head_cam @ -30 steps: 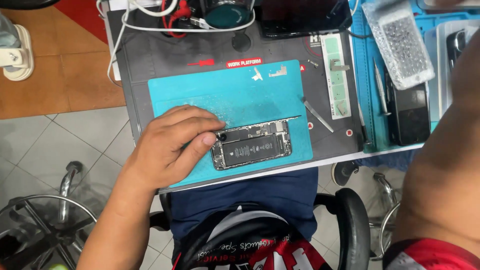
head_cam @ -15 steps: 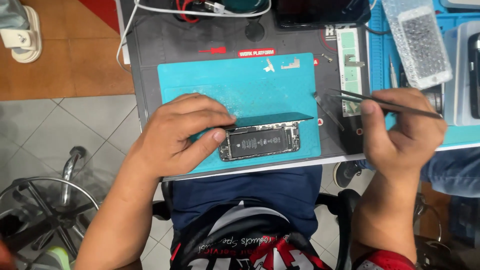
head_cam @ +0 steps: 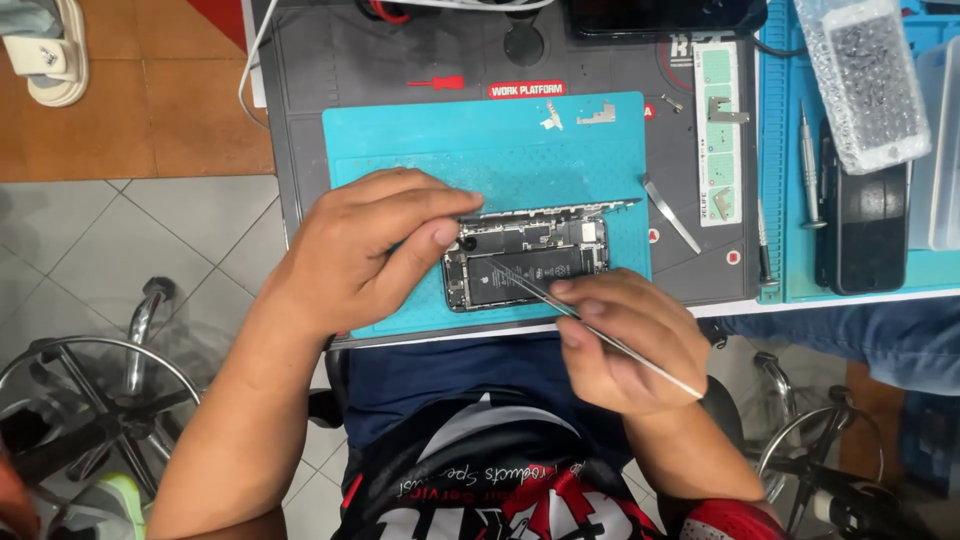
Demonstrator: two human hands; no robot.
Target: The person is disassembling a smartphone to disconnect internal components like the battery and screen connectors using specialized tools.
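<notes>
The right hand [head_cam: 630, 345] has brought its tweezers [head_cam: 590, 325] onto the opened phone [head_cam: 527, 262].

Two hands work here, the left hand [head_cam: 350, 250] and the right hand [head_cam: 630, 340]. There is one opened phone [head_cam: 527, 262], one pair of tweezers [head_cam: 590, 325], one teal mat [head_cam: 480, 140] and two screwdrivers [head_cam: 808, 165].
</notes>
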